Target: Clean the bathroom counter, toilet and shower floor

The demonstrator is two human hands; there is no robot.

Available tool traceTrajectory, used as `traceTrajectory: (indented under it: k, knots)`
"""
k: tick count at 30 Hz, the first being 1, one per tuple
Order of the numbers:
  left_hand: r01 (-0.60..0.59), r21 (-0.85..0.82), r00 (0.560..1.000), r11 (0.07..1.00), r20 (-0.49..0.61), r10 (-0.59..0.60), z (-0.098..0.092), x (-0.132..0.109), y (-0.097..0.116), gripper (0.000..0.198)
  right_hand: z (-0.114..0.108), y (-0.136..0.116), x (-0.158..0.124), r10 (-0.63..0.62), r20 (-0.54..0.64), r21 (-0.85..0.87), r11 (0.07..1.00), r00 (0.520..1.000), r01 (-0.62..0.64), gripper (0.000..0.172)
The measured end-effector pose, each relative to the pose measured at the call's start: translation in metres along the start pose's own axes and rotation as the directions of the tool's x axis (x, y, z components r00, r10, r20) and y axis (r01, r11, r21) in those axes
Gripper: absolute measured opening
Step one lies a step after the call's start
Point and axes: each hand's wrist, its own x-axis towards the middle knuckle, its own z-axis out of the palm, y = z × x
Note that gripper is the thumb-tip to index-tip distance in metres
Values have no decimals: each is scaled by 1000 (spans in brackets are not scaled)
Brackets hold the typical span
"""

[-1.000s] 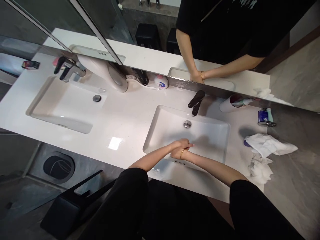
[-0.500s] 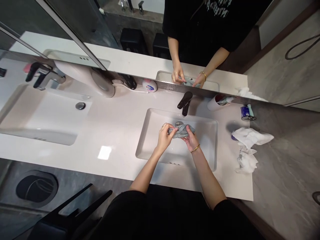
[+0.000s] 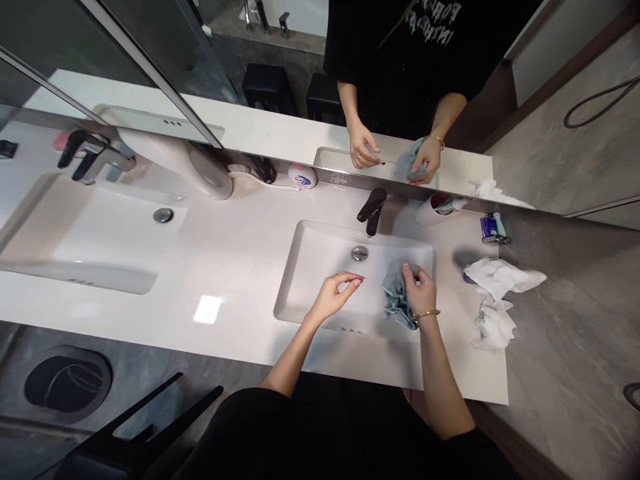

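Note:
My right hand, with a gold bangle at the wrist, grips a crumpled grey-blue cloth over the right side of the sink. Folds of the cloth hang to the left of the fingers. My left hand hovers above the basin's middle, thumb and forefinger drawn together in a pinch. Whether anything sits between those fingertips is too small to make out. Behind the hands, the metal drain shows in the basin below the dark faucet.
A white cup with toothbrushes stands behind the sink on the right. White crumpled cloths lie at the counter's right end. Leftward are a pink-and-white bottle, a brush and a second sink. A mirror runs along the back.
Both hands were together on the cloth over the drain. Now my left hand has let go of it, and my right hand has carried it right and nearer to me, uncovering the drain.

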Motion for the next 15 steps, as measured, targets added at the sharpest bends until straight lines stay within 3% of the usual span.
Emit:
traceTrajectory:
  k: [2, 4, 7, 9, 12, 15]
  knots:
    - [9, 20, 999, 1000, -32, -9, 2, 2, -9, 34, -8, 1, 3, -33, 10, -150, 988, 999, 34, 52]
    - [1, 4, 999, 1000, -33, -1, 10, 6, -17, 46, -5, 4, 2, -8, 122, -191, 981, 992, 32, 55]
    - [58, -149, 998, 987, -20, -61, 22, 14, -29, 59, 6, 10, -5, 91, 343, -65, 995, 935, -73, 58]
    - [164, -256, 986, 953, 10, -167, 25, 19, -36, 61, 10, 11, -12, 141, 415, -18, 989, 899, -147, 53]
    - [298, -294, 954, 908, 112, -277, 21, 23, -46, 63, 9, 8, -23, 96, 354, 64, 990, 930, -126, 46]
    - [328, -233, 945, 916, 83, -317, 14, 21, -56, 61, 6, 1, -32, -138, 91, 164, 979, 986, 121, 52]
